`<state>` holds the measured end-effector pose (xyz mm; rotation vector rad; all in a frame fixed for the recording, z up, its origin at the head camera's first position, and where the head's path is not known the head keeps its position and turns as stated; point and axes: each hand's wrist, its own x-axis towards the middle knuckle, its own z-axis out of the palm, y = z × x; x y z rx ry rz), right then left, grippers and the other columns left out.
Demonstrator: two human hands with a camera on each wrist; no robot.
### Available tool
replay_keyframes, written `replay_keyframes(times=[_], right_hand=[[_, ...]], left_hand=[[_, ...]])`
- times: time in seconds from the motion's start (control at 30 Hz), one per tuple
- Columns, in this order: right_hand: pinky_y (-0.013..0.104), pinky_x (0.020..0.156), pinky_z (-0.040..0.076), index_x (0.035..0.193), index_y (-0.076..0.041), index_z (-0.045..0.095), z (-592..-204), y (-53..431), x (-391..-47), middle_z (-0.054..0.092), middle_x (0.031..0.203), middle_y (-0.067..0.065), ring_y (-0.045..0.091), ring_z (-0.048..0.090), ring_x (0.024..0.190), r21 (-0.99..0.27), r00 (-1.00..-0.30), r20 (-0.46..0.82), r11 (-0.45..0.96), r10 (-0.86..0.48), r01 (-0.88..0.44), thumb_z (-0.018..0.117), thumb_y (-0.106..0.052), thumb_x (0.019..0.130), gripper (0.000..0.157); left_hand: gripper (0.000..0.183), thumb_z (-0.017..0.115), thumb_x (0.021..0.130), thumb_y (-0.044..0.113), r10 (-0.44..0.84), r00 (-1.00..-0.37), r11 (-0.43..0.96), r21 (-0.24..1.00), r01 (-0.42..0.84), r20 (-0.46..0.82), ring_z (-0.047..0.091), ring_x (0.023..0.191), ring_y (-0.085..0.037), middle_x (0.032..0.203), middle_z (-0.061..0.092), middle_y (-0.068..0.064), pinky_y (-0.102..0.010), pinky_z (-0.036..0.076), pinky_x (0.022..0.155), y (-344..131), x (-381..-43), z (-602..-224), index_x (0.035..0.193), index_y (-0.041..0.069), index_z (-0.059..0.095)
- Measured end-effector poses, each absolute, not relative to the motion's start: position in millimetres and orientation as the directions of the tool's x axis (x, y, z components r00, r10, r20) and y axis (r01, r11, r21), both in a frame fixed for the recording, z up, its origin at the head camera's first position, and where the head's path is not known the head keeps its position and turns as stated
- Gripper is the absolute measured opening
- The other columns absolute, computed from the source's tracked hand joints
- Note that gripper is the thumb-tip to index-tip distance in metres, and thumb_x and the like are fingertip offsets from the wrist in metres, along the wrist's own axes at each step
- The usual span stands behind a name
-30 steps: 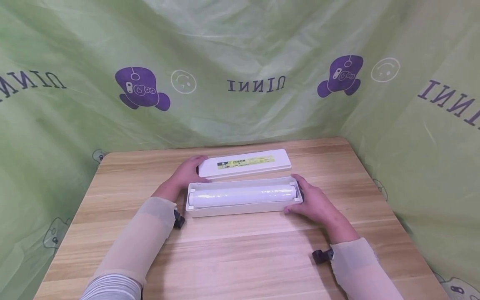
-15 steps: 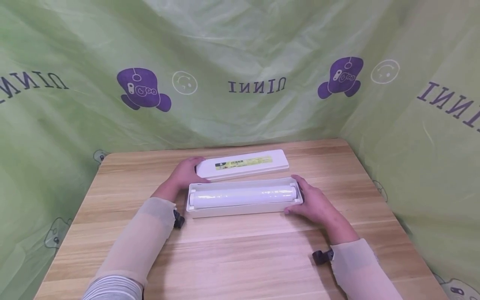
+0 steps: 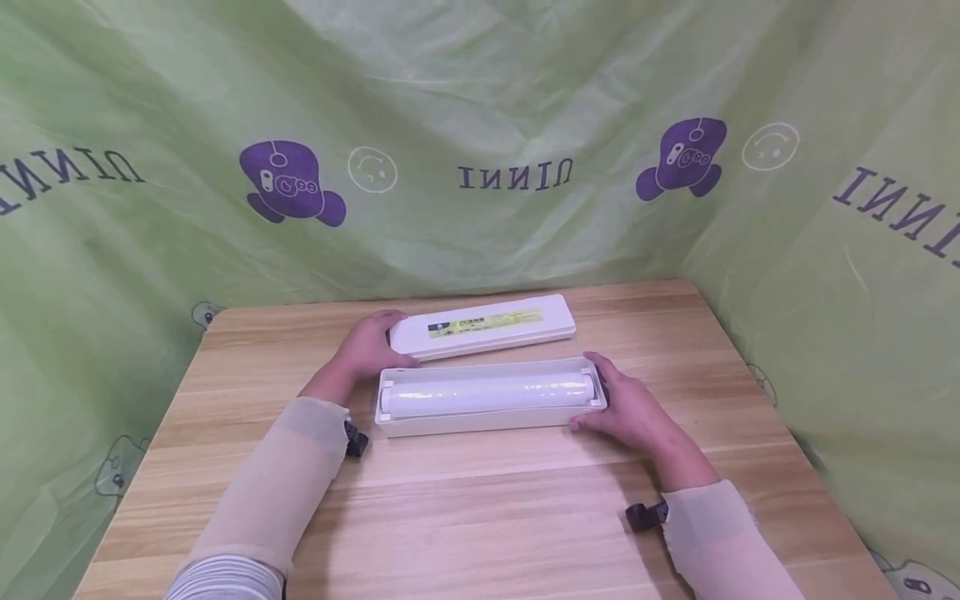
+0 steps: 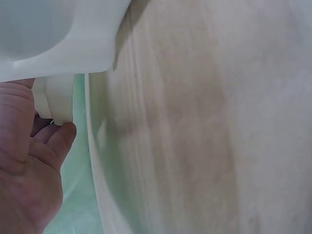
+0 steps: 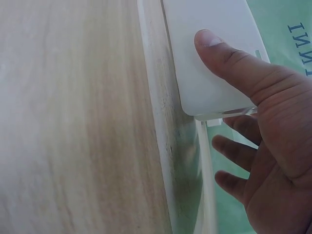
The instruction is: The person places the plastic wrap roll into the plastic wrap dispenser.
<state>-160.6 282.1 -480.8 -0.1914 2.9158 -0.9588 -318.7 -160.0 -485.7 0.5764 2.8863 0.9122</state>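
Observation:
A long white box (image 3: 480,423) stands on the table, its top uncovered, with a roll of cling film (image 3: 480,395) inside along its length. Behind it is the white lid (image 3: 557,313), bearing a yellow-green label. My left hand (image 3: 367,344) grips the lid's left end, thumb in front and fingers behind. In the left wrist view, the fingertips curl around the lid's end (image 4: 56,100) beyond the box's corner (image 4: 92,56). My right hand (image 3: 628,407) holds the box's right end. In the right wrist view, the thumb (image 5: 219,56) presses the box's side wall.
A wooden table (image 3: 480,517) lies under everything. Green printed curtains (image 3: 420,242) hang close along its back edge and both sides. A dark wrist camera sits on each forearm, the left one (image 3: 356,439) near the box's left end.
The lid has shifted slightly left with my left hand, and its right end has swung a little toward the back. The box and my right hand stay nearly where they were.

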Motion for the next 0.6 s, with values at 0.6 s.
replay_keyframes(times=[0.6], right_hand=[[0.061, 0.112, 0.044, 0.163, -0.013, 0.028, -481.6, 284.2, -164.1, 0.057, 0.143, 0.026, 0.043, 0.057, 0.128, -0.580, -0.985, -0.005, 0.803, -0.170, -0.136, 0.098, -0.045, 0.065, 0.125]], left_hand=[[0.104, 0.097, 0.063, 0.044, 0.329, -0.943, 0.758, 0.583, 0.293, 0.047, 0.045, 0.141, -0.042, 0.156, 0.048, -0.018, -0.058, 0.038, 0.118, -165.8, -308.0, -462.3, 0.151, 0.009, 0.053]])
